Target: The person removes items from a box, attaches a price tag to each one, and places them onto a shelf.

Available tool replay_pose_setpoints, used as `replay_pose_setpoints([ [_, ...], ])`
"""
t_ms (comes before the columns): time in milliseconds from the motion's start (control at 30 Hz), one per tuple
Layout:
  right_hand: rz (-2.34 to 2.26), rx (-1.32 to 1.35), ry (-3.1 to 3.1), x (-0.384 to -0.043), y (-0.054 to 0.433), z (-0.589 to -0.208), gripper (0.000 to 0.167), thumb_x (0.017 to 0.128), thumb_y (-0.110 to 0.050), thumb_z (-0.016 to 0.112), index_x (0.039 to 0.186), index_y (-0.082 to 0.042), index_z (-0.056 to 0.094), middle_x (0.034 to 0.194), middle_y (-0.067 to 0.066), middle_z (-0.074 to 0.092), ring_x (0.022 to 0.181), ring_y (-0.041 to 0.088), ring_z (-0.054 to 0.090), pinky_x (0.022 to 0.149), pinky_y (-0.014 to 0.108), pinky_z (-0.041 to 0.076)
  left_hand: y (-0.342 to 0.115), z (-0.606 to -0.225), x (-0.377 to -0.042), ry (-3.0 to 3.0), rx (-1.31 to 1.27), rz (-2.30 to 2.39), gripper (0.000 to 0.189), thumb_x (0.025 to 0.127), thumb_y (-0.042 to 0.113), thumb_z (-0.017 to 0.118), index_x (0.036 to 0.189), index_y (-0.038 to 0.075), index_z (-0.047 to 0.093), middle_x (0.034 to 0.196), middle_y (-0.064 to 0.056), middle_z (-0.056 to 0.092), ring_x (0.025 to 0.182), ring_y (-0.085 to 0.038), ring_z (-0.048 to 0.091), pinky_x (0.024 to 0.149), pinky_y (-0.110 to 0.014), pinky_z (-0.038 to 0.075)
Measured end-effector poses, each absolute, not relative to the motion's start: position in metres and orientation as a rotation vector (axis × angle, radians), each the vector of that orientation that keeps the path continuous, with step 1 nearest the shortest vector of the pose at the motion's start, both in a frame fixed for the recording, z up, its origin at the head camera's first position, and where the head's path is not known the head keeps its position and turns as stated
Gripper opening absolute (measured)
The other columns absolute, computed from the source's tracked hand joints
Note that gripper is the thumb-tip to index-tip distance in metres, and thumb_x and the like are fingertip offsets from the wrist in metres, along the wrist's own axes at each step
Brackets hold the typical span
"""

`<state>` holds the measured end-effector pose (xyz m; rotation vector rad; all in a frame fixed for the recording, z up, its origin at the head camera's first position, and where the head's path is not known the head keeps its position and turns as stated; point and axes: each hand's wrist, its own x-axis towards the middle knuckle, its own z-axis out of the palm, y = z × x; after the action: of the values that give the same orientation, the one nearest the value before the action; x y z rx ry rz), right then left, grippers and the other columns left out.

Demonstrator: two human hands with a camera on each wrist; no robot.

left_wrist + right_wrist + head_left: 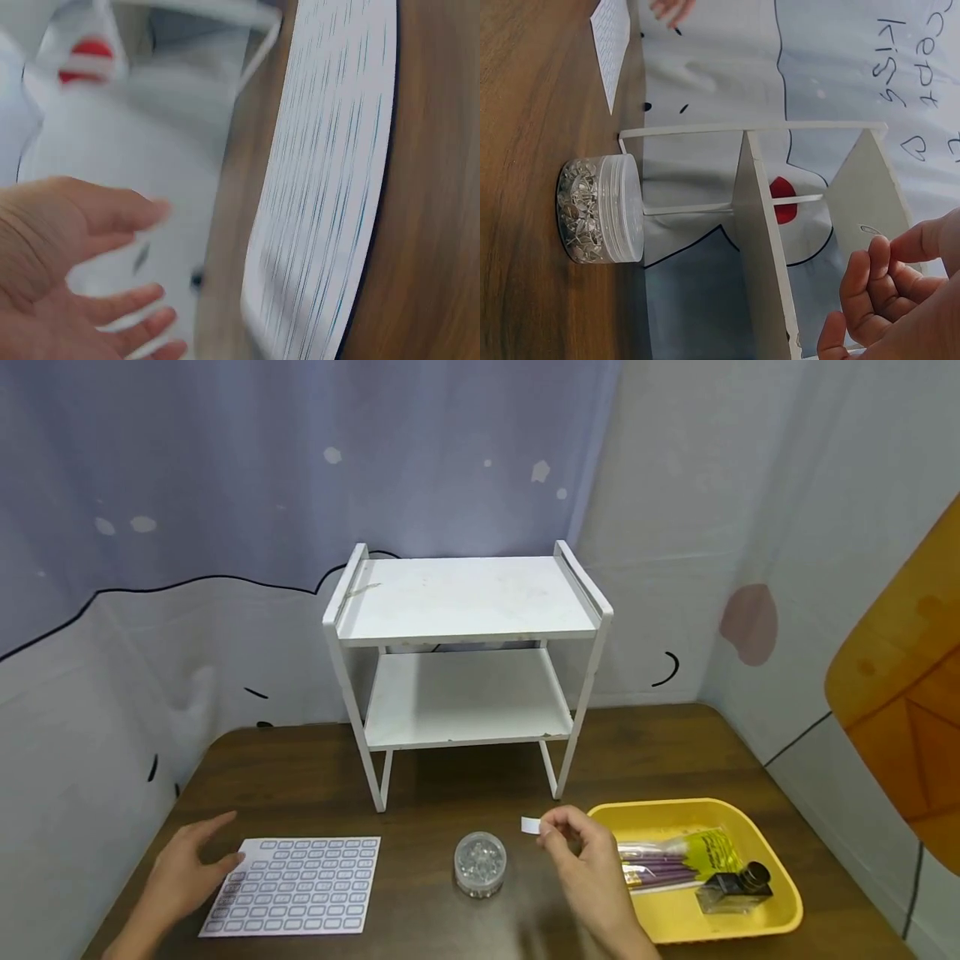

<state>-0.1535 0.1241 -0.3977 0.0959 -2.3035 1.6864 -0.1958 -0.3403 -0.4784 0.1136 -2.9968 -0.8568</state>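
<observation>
My right hand [588,868] pinches a small white label [530,825] between thumb and fingertips, raised above the table to the right of a clear lidded jar [480,864]. In the right wrist view, small silvery metal pieces [581,210] fill the jar. A white sheet of blue-bordered labels [300,885] lies on the left of the table, with a blank patch at its upper left corner. My left hand [180,870] hovers at the sheet's left edge, fingers spread and holding nothing. One edge of the sheet curves upward in the left wrist view.
A white two-tier shelf [465,693] stands at the back of the brown wooden table [427,910]. On the right sits a yellow tray [675,931] with a packet of purple-handled brushes [660,864] and a dark-capped glass bottle [735,889]. Printed curtains surround the table.
</observation>
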Motion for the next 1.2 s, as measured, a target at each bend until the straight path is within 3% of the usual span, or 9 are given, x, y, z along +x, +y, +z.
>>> replay_pose_setpoints([
  [133, 1.703, 0.114, -2.290, -0.154, 0.125, -0.400, 0.013, 0.090, 0.003, 0.063, 0.081, -0.006, 0.067, 0.075, -0.001, 0.065, 0.071, 0.007, 0.060, 0.070, 0.022, 0.047, -0.279, -0.477, -0.195, -2.749, -0.209, -0.985, 0.062, 0.080, 0.004, 0.079, 0.137, -0.001, 0.056, 0.132, -0.031, 0.054, 0.119, -0.054, 0.052, 0.092, -0.070, 0.044],
  [300, 1.725, 0.103, -2.309, -0.156, 0.125, -0.401, 0.011, 0.091, 0.000, 0.063, 0.083, -0.006, 0.068, 0.076, 0.000, 0.066, 0.073, 0.006, 0.060, 0.072, 0.023, 0.048, -0.207, -0.477, -0.200, -2.605, -0.614, -1.076, 0.063, 0.075, 0.008, 0.085, 0.134, 0.014, 0.063, 0.129, -0.011, 0.064, 0.117, -0.037, 0.061, 0.094, -0.056, 0.052],
  [367, 1.731, 0.087, -2.316, -0.156, 0.126, -0.401, 0.010, 0.092, 0.000, 0.063, 0.084, -0.005, 0.067, 0.076, 0.001, 0.066, 0.073, 0.005, 0.060, 0.072, 0.023, 0.048, -0.184, -0.477, -0.202, -2.610, -0.760, -1.104, 0.063, 0.077, 0.012, 0.085, 0.135, 0.018, 0.062, 0.130, -0.008, 0.063, 0.119, -0.033, 0.060, 0.095, -0.052, 0.052],
  [500, 1.763, 0.063, -2.313, -0.155, 0.127, -0.403, 0.010, 0.093, 0.000, 0.062, 0.085, -0.004, 0.067, 0.077, 0.003, 0.065, 0.073, 0.004, 0.060, 0.074, 0.023, 0.047, -0.147, -0.482, -0.208, -2.655, -1.025, -1.168, 0.062, 0.079, 0.019, 0.084, 0.137, 0.019, 0.061, 0.136, -0.012, 0.059, 0.123, -0.035, 0.057, 0.099, -0.054, 0.049],
  [667, 1.805, 0.080, -2.289, -0.155, 0.126, -0.406, 0.010, 0.091, 0.003, 0.061, 0.084, -0.002, 0.066, 0.075, 0.000, 0.064, 0.072, 0.005, 0.060, 0.073, 0.021, 0.048, -0.118, -0.495, -0.208, -2.792, -1.165, -1.123, 0.071, 0.076, 0.021, 0.086, 0.141, 0.024, 0.057, 0.142, -0.012, 0.054, 0.129, -0.035, 0.054, 0.103, -0.050, 0.048],
  [867, 1.834, 0.092, -2.244, -0.155, 0.127, -0.410, 0.011, 0.091, 0.005, 0.061, 0.083, 0.000, 0.066, 0.074, -0.001, 0.063, 0.072, 0.005, 0.060, 0.071, 0.020, 0.049, -0.103, -0.503, -0.212, -2.807, -1.229, -1.130, 0.084, 0.070, 0.010, 0.088, 0.145, 0.024, 0.052, 0.143, -0.009, 0.050, 0.130, -0.029, 0.051, 0.106, -0.040, 0.047],
  [1200, 1.860, 0.116, -2.226, -0.156, 0.127, -0.412, 0.011, 0.090, 0.007, 0.060, 0.083, 0.000, 0.065, 0.074, 0.001, 0.062, 0.071, 0.006, 0.060, 0.070, 0.021, 0.049, -0.099, -0.509, -0.221, -2.845, -1.239, -1.086, 0.084, 0.069, 0.010, 0.088, 0.143, 0.028, 0.055, 0.143, -0.007, 0.052, 0.130, -0.028, 0.049, 0.107, -0.046, 0.044],
])
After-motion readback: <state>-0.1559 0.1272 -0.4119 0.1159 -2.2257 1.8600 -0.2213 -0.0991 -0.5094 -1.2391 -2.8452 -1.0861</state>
